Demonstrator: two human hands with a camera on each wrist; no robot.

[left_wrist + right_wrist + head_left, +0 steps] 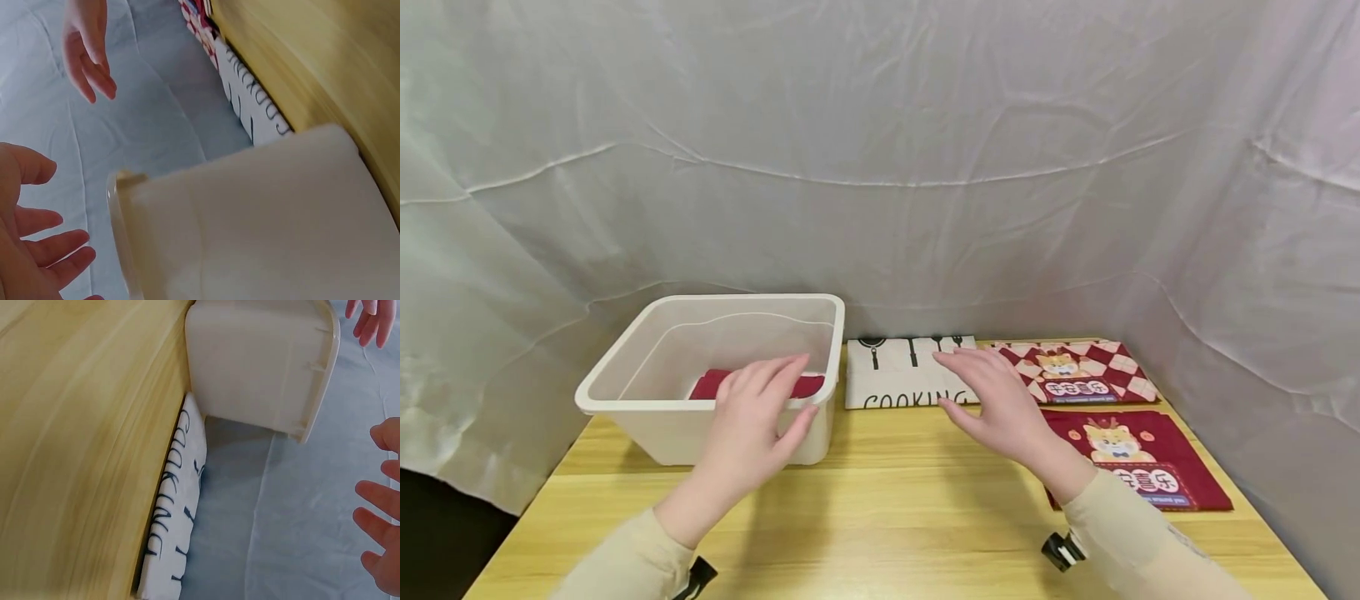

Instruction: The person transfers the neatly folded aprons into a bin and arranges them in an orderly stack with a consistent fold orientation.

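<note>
Here: both hands spread, empty; left hand [752,417] over bin [647,400], right hand [996,400] seemingly above COOKING cloth [887,375].

White "COOKING" cloth [910,372], folded flat beside white bin [647,406].

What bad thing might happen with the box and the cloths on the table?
The white bin sits near the table's left edge; a bump from the left hand hovering at its front rim might nudge it off. The right hand is over the folded COOKING cloth, and a careless grab could unfold it or drag the checked cloth beside it. The red cloth lies close to the right edge and might slip off.
</note>
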